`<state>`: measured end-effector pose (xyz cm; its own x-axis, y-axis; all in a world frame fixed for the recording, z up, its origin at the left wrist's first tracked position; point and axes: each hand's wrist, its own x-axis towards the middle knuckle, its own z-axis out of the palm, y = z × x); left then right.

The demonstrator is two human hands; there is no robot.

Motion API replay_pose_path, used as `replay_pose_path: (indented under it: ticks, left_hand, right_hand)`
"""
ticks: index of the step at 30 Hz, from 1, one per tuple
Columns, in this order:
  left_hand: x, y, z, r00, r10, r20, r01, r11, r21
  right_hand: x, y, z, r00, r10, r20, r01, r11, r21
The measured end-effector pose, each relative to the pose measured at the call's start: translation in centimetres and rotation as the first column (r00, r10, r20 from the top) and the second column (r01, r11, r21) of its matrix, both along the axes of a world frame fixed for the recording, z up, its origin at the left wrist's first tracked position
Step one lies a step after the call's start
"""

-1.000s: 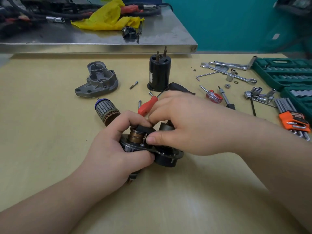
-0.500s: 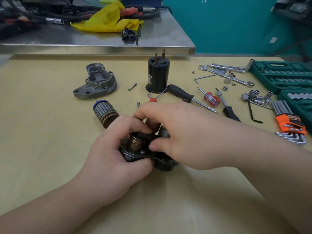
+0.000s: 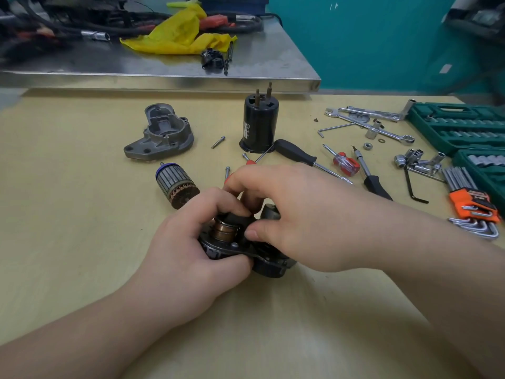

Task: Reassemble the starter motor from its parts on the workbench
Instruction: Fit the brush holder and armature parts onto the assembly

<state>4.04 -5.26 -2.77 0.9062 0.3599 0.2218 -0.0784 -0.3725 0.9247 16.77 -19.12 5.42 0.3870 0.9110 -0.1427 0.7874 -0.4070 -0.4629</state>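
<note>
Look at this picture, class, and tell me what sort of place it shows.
Most likely a repair workshop or mechanics' training bench. A green socket-set case lies open on the pale wooden workbench, screwdrivers and wrenches lie loose beside it, and a black cylindrical motor housing stands among starter parts.

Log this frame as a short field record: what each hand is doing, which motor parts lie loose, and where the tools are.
left hand: left hand grips the starter subassembly on the workbench
right hand: right hand pinches a part on top of it
loose parts: armature, grey end housing, black motor casing standing upright
tools: screwdrivers, hex keys, green socket case at right
</note>
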Motion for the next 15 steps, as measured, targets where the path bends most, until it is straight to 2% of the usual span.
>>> replay_pose_path:
  ticks: [7, 15]
  left_hand:
    - [-0.04, 0.05, -0.19, 1.000, 0.004, -0.002, -0.004, 1.000, 0.009]
    - [-0.07, 0.09, -0.40, 1.000, -0.002, 0.011, 0.001, 1.000, 0.016]
  right_hand:
    - [-0.46, 0.15, -0.21, 0.998, 0.002, 0.064, -0.003, 1.000, 0.004]
    - [-0.27, 0.13, -0.23, 0.999, -0.011, 0.045, 0.010, 1.000, 0.018]
